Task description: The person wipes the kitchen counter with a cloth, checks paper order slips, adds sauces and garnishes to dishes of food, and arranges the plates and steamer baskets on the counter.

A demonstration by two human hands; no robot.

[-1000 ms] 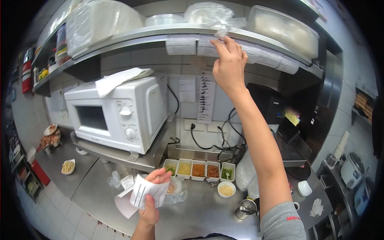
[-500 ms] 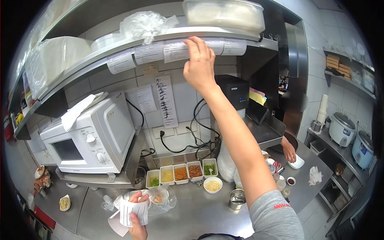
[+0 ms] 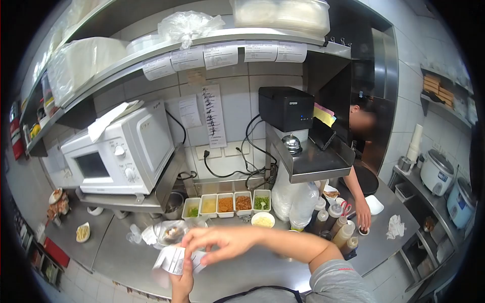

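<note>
My left hand [image 3: 183,284] is closed around several white printed order slips [image 3: 173,260], held low over the steel counter. My right hand [image 3: 222,243] reaches across from the right, its fingers closed at the top of the slips, a paper edge showing under its thumb. Behind the hands lies a clear plastic bag [image 3: 174,233] with food in it, its contents partly hidden. More order slips [image 3: 221,54] hang in a row from the shelf edge above, with a gap in the row.
A white microwave [image 3: 111,156] stands at left. Several topping tubs [image 3: 226,204] line the back, beside a bowl of pale chopped food [image 3: 262,220]. A black printer [image 3: 286,108] and call bell [image 3: 291,143] stand at right, above sauce bottles [image 3: 343,235]. A co-worker's hand [image 3: 362,214] touches a small sauce dish.
My right hand has come down from the hanging slips to the slips in my left hand. A gap now shows in the row. The co-worker's hand has moved to the sauce dish.
</note>
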